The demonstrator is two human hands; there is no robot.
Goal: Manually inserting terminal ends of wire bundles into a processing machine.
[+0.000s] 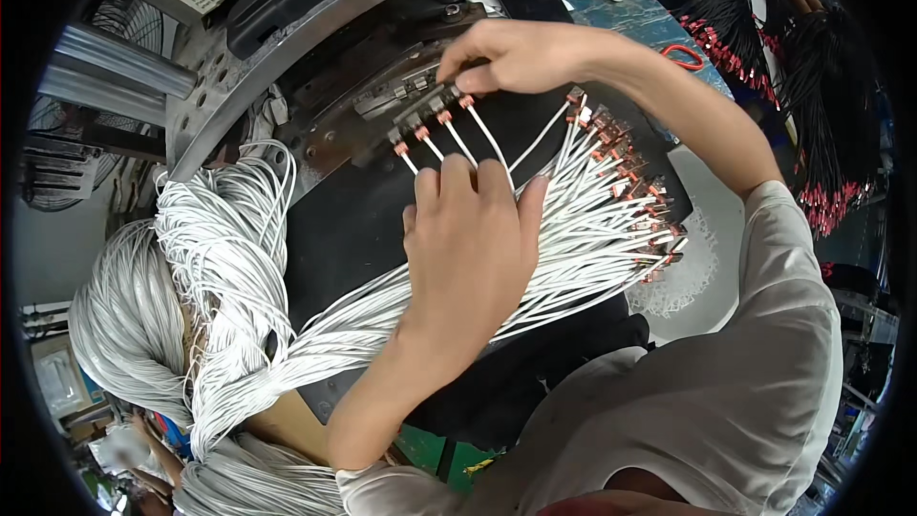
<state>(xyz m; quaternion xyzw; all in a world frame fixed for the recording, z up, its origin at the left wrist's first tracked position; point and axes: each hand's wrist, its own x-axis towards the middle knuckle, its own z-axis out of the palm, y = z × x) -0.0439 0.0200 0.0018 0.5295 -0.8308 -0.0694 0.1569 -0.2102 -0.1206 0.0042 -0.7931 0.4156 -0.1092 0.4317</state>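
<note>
My right hand (521, 57) pinches the right end of a dark metal bar (420, 113) between thumb and fingers. Several white cables (484, 134) with orange-red ends are lined up along the bar's near edge. Back up, my left hand (473, 244) has its fingers curled down over these cables a little nearer to me; the fingertips' grip beneath is partly hidden. Under and right of that hand a large bundle of white cables (564, 272) fans out over the black work surface (330, 239). Their right ends carry brown and orange connectors (630, 177).
A metal machine with a slotted mould plate (392, 97) and a curved steel edge (205, 124) stands ahead. Thick white cable coils (129, 315) hang at left. Red-handled tool (682, 57) lies on the blue table (635, 24). Clear plastic scraps (683, 272) lie at right.
</note>
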